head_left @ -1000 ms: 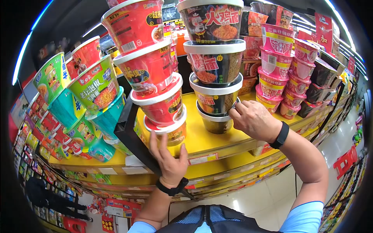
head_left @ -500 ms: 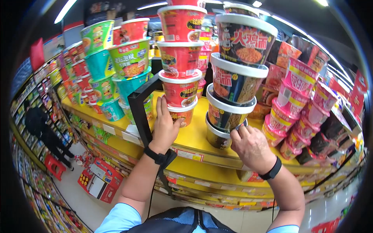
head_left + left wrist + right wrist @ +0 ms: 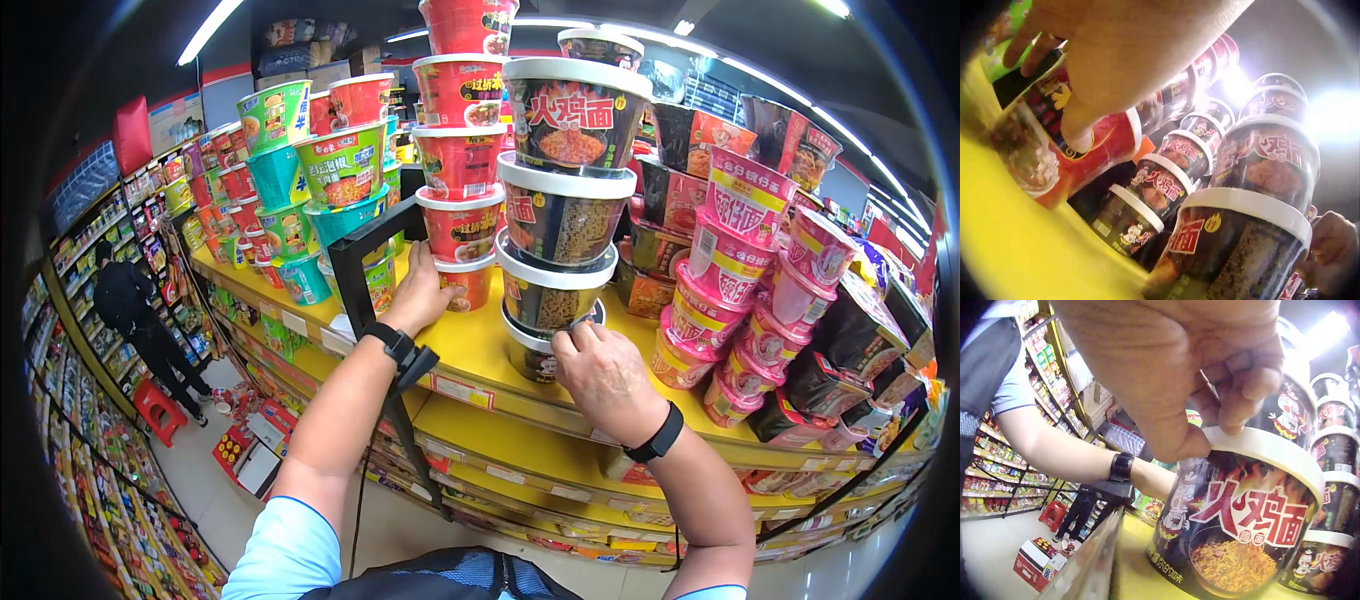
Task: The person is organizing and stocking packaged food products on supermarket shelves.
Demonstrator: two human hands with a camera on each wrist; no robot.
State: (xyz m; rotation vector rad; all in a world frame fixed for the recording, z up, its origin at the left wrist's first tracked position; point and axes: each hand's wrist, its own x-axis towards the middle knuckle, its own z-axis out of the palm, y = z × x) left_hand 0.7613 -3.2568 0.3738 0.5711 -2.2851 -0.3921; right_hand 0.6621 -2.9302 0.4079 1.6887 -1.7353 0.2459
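In the head view my left hand (image 3: 418,300) rests on the orange-red bottom tub (image 3: 472,286) of a red noodle stack, fingers extended along its side. The left wrist view has that hand (image 3: 1129,53) with its thumb against the red tub (image 3: 1110,140). My right hand (image 3: 603,378), fingers curled, holds the rim of the bottom black noodle tub (image 3: 527,358). Close up in the right wrist view, the thumb and fingertips of my right hand (image 3: 1179,372) are at the white lid edge of the black tub (image 3: 1235,515); more black tubs stand above.
Pink tubs (image 3: 735,250) are stacked to the right, green and teal ones (image 3: 345,180) to the left. A black frame (image 3: 350,275) stands beside my left hand at the yellow shelf (image 3: 450,340). A person in dark clothes (image 3: 135,310) stands in the left aisle near a red stool (image 3: 162,410).
The head view has shifted, and more of the left aisle shows than at first. My left hand lies further along the left side of the bottom red tub; my right hand stays at the black tub.
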